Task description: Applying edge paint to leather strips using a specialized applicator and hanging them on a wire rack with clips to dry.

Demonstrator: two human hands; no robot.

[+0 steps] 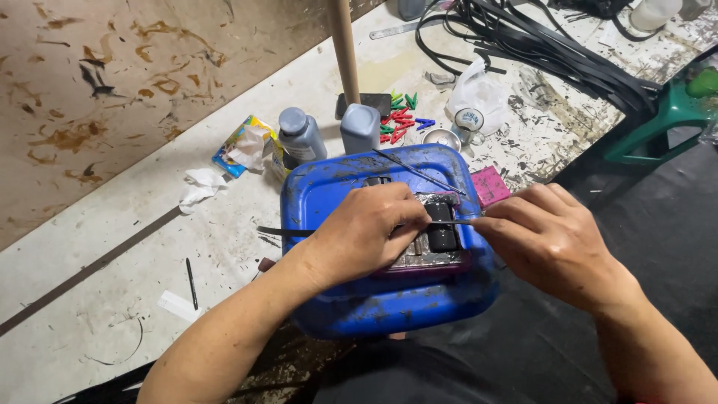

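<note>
On an upturned blue plastic container [389,299] on the stained white worktop [90,299], the left hand [366,232] presses down a small black part [441,228] while the right hand [550,239] pinches a thin black strip [288,233] lying across it, two grey bottles [329,135] standing behind.

Both bare hands meet near frame centre, forearms entering from the lower edge.

Left hand [366,232]: forearm rises from 7 o'clock toward centre, wrist bent, palm down, fingers curled and pressing, knuckles toward 2 o'clock. Right hand [550,239]: forearm comes in from 5 o'clock, back of hand up, fingers pinched together and pointing to 9 o'clock, tips just beside the left fingers.
</note>
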